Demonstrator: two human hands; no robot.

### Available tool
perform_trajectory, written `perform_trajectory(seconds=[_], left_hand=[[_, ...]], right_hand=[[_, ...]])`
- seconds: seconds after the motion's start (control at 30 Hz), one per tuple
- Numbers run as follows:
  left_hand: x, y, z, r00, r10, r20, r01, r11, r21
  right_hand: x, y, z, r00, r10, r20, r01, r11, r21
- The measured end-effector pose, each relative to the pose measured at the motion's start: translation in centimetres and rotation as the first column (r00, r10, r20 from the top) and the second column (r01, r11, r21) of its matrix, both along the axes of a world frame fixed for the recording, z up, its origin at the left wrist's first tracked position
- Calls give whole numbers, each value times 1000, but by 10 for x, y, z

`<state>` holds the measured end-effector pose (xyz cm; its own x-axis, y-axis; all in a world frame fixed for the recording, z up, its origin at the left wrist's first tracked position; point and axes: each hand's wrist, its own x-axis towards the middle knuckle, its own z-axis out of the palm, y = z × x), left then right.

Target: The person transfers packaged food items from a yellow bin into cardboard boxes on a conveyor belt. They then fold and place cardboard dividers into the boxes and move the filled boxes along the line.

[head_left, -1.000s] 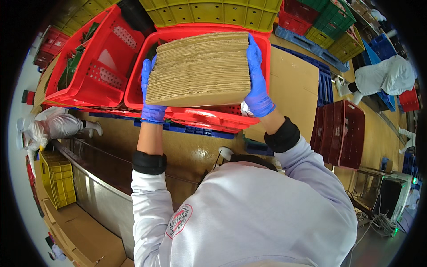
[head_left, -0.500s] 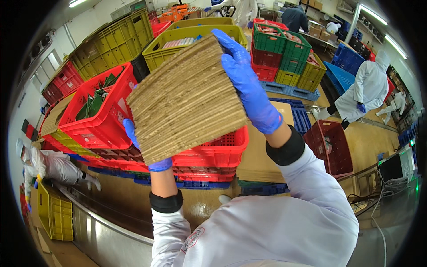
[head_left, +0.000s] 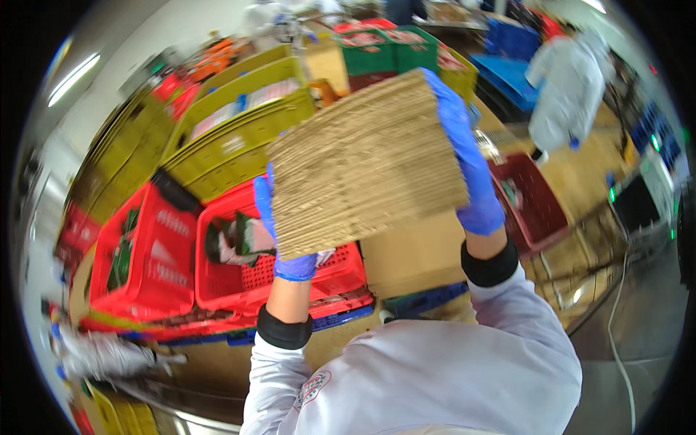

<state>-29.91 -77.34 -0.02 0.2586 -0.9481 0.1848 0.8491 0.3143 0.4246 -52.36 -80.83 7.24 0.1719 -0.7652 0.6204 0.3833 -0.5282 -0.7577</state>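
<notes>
I hold a thick stack of flat brown cardboard sheets [head_left: 366, 167] lifted up in front of me, tilted, its edges facing the camera. My left hand [head_left: 284, 239] in a blue glove grips the stack's left lower side. My right hand [head_left: 467, 167], also blue-gloved, clasps its right side. Below the stack stands a red plastic crate [head_left: 290, 279] with packets inside, partly hidden by the cardboard.
A second red crate [head_left: 141, 261] sits to the left. Yellow crates [head_left: 217, 138] and green crates [head_left: 391, 51] are stacked behind. A dark red crate [head_left: 536, 206] stands at the right. A person in white [head_left: 569, 87] is at the far right; another white sleeve [head_left: 109, 355] shows at lower left.
The cardboard stack has risen out of the red crate and tilted up toward my right. My view has swung, bringing the yellow and green crates into the middle.
</notes>
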Motion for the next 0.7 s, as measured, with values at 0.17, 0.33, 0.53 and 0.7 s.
perform_trajectory(seconds=[0.17, 0.33, 0.53, 0.7], left_hand=[[-38, -55, -44, 927, -375, 24, 364, 911, 197], [-76, -129, -112, 856, -509, -92, 488, 737, 468], [-62, -233, -191, 765, -399, 506, -10, 779, 627], [-22, -216, -130, 445, -129, 886, -276, 921, 273]], right_hand=[[-62, -84, -111, 977, -142, -157, 108, 972, -206], [-91, -106, -164, 934, -133, 332, -146, 705, 694], [-103, -222, -308, 968, -248, -27, 118, 364, 924], [-87, -186, -425, 413, -287, -864, 736, 664, 132]])
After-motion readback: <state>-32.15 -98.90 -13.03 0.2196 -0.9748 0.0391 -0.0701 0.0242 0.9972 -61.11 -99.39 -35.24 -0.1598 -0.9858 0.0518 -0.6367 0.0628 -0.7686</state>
